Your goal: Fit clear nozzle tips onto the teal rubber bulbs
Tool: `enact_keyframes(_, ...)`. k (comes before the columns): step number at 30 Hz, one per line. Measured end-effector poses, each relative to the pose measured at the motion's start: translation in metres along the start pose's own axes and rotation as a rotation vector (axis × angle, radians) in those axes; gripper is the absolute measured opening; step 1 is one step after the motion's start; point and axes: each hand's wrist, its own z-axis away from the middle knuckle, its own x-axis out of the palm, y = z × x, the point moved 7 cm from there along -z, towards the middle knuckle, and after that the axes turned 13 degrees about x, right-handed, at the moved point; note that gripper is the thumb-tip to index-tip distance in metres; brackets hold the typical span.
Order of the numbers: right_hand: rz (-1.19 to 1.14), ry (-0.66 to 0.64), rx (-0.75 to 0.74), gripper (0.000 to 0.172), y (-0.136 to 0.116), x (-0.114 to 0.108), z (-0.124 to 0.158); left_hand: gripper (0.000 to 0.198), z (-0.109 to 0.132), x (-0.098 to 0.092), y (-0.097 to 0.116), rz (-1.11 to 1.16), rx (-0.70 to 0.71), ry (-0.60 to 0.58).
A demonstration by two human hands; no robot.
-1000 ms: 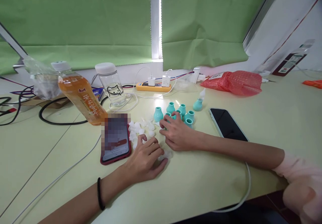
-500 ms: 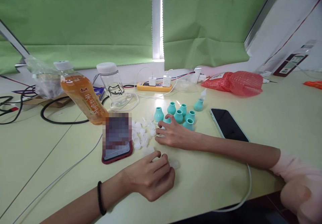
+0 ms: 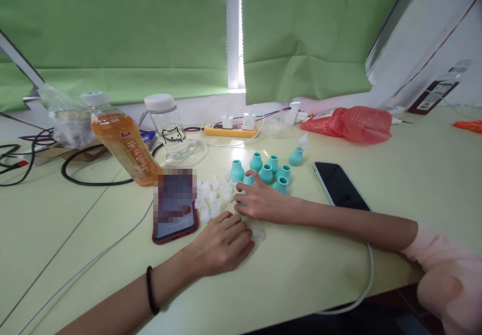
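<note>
My left hand (image 3: 224, 243), wearing a black band, has its fingers curled and closed. A small translucent plastic piece (image 3: 258, 234) sticks out past its fingertips. Just beyond it, my right hand (image 3: 259, 199) hovers low over the table with bent, spread fingers, and no held thing shows. Its raised outer finger is beside a teal bulb (image 3: 248, 179), which it partly covers. More open-necked teal bulbs (image 3: 266, 174) stand behind that hand. To its left lies a pile of translucent white plastic pieces (image 3: 205, 194). One teal bulb (image 3: 295, 157) carries a translucent tip.
A red-cased phone (image 3: 176, 232) lies left of the pile, another phone (image 3: 341, 187) right of the bulbs. At the back are an orange drink bottle (image 3: 124, 144), a clear jar (image 3: 169, 129), a yellow power strip (image 3: 229, 130) and red bubble wrap (image 3: 350, 124). Cables cross the table.
My left hand has moved away from me and slightly left, closer to my right hand. The translucent piece at its fingertips has shifted along with it. My right hand has hardly moved.
</note>
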Motion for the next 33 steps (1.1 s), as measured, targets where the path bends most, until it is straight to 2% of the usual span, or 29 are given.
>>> enact_keyframes(5,-0.033,0.029,-0.003,0.031,0.009,-0.009,0.0,0.008,0.006,0.002,-0.014,0.038,-0.156,0.019)
enact_keyframes(9,-0.284,0.094,0.042,0.024,0.02,-0.028,0.008,0.01,0.015,0.003,-0.025,0.095,-0.266,0.113)
enact_keyframes(13,-0.521,-0.002,-0.005,0.023,0.014,-0.027,0.02,0.007,0.016,0.001,-0.026,0.122,-0.221,0.192)
enact_keyframes(15,-0.577,0.006,-0.003,0.023,0.012,-0.023,0.024,0.007,0.015,0.0,-0.025,0.135,-0.201,0.212)
enact_keyframes(19,-0.635,0.072,0.015,0.024,0.013,-0.017,0.026,0.008,0.014,0.001,-0.023,0.164,-0.189,0.196)
enact_keyframes(24,-0.651,0.03,0.002,0.024,0.011,-0.012,0.028,0.011,0.017,0.002,-0.024,0.182,-0.234,0.199)
enact_keyframes(29,-0.733,0.07,0.02,0.022,0.014,-0.018,0.03,0.01,0.017,0.002,-0.026,0.213,-0.252,0.207)
enact_keyframes(33,-0.822,0.0,0.085,0.022,0.019,-0.015,0.028,0.01,0.015,0.001,-0.027,0.219,-0.258,0.2)
